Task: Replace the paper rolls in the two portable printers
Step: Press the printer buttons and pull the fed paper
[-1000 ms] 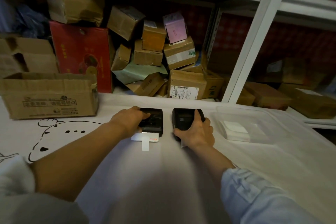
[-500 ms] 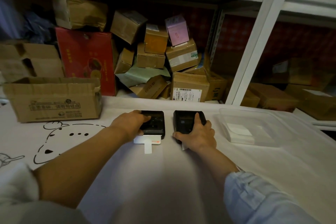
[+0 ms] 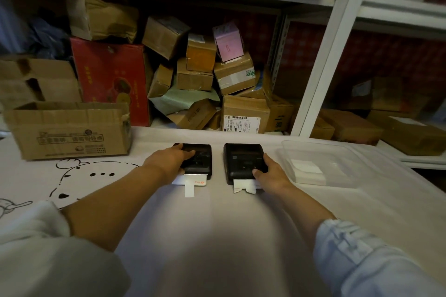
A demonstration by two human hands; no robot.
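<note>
Two black portable printers lie side by side on the white table. My left hand (image 3: 166, 164) grips the left printer (image 3: 200, 161) from its left side, fingers across the top and thumb at the near edge. White paper with a narrow strip (image 3: 190, 184) sticks out of its near end. My right hand (image 3: 271, 173) holds the right printer (image 3: 240, 160) from its right side, thumb on the top. Torn white paper (image 3: 243, 186) pokes out below it.
A clear plastic tray (image 3: 337, 152) with a white paper stack (image 3: 306, 171) sits right of the printers. An open cardboard box (image 3: 70, 132) stands at the left. Behind the table, white shelving (image 3: 328, 38) holds several cardboard parcels (image 3: 243, 113).
My right hand has slid from on top of the right printer to its right side, uncovering the top and the paper. My left hand stays on the left printer.
</note>
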